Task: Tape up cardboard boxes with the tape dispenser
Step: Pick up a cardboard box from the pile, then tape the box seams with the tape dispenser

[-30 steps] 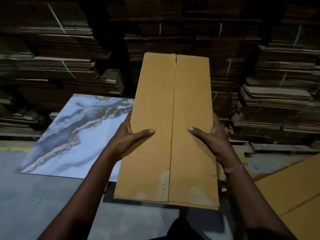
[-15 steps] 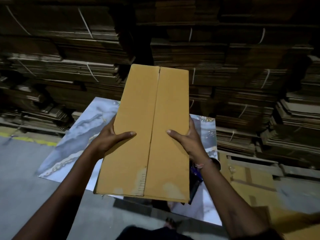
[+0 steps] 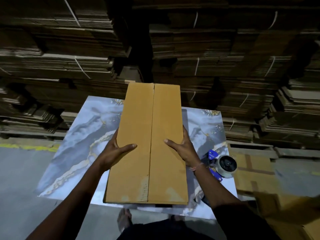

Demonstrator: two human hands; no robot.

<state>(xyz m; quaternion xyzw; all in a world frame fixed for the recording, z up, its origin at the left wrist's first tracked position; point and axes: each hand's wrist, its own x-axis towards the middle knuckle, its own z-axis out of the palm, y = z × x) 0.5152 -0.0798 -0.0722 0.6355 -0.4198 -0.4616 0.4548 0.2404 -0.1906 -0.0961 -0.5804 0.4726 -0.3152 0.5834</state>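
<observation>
A long brown cardboard box (image 3: 138, 118) with its two top flaps meeting along a centre seam is over the marble-patterned table (image 3: 83, 139). My left hand (image 3: 116, 149) grips its left side, thumb on the top flap. My right hand (image 3: 181, 148) grips its right side, thumb on the top. A blue tape dispenser (image 3: 221, 164) with a roll of clear tape lies on the table just right of my right wrist. I cannot tell whether the box's bottom touches the table.
Tall stacks of flattened cardboard (image 3: 225, 49) tied with string fill the background behind the table. Flat cardboard sheets (image 3: 252, 167) lie on the floor to the right, and another cardboard piece (image 3: 294, 215) is at the lower right. My feet (image 3: 123, 220) show below the table's near edge.
The box, held in both hands, has come over the middle of the table and lower. The view has swung right, and the tape dispenser has come into sight.
</observation>
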